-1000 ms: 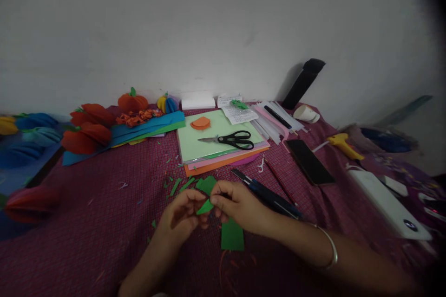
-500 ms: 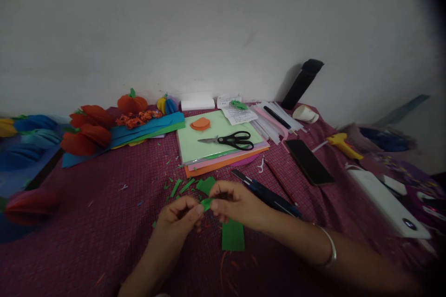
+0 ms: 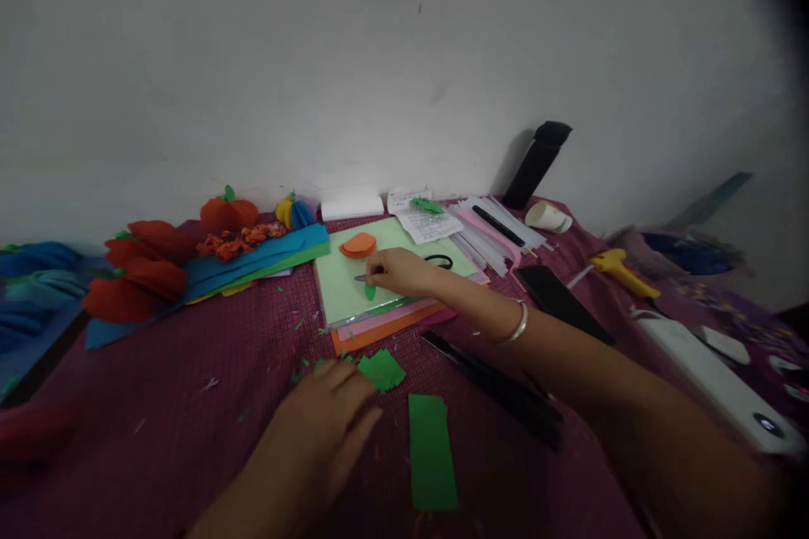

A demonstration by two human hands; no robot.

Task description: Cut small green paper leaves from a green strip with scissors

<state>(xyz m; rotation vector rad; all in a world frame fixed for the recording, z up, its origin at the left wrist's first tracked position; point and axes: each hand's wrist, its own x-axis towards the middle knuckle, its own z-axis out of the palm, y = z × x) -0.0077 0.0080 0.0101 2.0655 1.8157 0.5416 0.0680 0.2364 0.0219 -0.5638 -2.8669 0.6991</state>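
Scrap of green paper (image 3: 370,291), tiny, pointed, pinched by right hand (image 3: 397,271), left hand (image 3: 329,421) loosely spread

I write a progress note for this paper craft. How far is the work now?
Done: several folded paper pumpkins stand at the far left, and a jagged green cutout lies on the cloth. In hand: the right hand holds a small green piece over the light green sheet, beside the scissors; the left hand rests open. Left, probably: the green strip is uncut.
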